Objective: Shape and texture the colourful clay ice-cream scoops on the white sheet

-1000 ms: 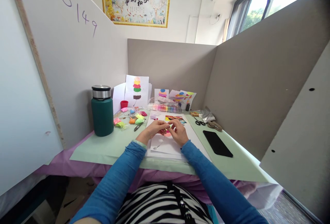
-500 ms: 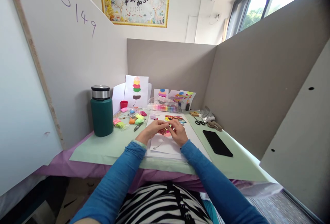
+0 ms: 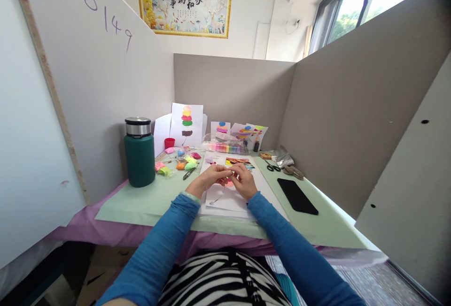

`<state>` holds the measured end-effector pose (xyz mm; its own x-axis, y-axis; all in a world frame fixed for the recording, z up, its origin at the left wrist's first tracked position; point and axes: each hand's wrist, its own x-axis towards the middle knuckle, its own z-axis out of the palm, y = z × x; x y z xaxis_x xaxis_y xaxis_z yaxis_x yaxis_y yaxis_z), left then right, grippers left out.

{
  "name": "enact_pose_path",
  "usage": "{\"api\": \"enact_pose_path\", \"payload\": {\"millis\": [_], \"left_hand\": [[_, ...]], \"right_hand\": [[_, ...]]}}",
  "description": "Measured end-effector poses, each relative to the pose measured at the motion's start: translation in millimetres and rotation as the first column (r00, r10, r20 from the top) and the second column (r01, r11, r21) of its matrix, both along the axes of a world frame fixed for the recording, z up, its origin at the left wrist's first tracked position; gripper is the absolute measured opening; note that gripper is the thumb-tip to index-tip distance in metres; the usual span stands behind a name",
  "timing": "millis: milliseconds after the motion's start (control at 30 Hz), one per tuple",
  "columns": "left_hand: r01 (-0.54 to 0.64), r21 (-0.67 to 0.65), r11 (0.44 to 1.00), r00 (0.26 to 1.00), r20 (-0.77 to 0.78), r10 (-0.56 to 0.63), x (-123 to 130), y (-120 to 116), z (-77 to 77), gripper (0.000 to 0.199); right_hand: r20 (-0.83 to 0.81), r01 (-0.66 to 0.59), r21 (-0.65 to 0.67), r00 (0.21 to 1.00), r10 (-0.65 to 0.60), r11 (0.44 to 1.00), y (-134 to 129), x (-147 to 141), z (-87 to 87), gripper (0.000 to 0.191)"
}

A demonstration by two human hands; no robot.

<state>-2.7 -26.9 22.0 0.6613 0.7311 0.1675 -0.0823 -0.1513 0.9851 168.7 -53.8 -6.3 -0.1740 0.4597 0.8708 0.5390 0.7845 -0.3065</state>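
My left hand (image 3: pixel 212 178) and my right hand (image 3: pixel 244 180) meet above the middle of the desk, fingertips pinched together. Whatever lies between the fingers is too small and too covered to name. Beneath them is a white sheet of paper (image 3: pixel 225 201) with a pink patch (image 3: pixel 229 183) partly hidden by my hands and a thin drawn line lower left. Just beyond my fingers lies a printed sheet with a colourful striped picture (image 3: pixel 239 161). Small bags of coloured modelling clay (image 3: pixel 190 159) are spread to the left, with a black pen (image 3: pixel 189 173) beside them.
A green bottle (image 3: pixel 139 153) stands at the left, near a red cup (image 3: pixel 169 142). A black phone (image 3: pixel 297 195) and scissors (image 3: pixel 273 166) lie on the right. Along the back are a layered coloured picture (image 3: pixel 187 123) and a clear pack of coloured pieces (image 3: pixel 225 147). Grey partitions (image 3: pixel 234 78) enclose the desk.
My fingertips have shifted very slightly against each other. Both hands otherwise stay in the same place, and the things on the desk have not moved.
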Motion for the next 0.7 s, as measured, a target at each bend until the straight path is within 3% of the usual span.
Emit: {"api": "enact_pose_path", "payload": {"millis": [700], "left_hand": [[-0.023,-0.004,1.000,0.999,0.032,0.023,1.2,-1.2,1.2,0.042]], "right_hand": [[-0.004,-0.019,-0.001,1.000,0.019,1.000,-0.1,-0.1,0.8,0.014]]}}
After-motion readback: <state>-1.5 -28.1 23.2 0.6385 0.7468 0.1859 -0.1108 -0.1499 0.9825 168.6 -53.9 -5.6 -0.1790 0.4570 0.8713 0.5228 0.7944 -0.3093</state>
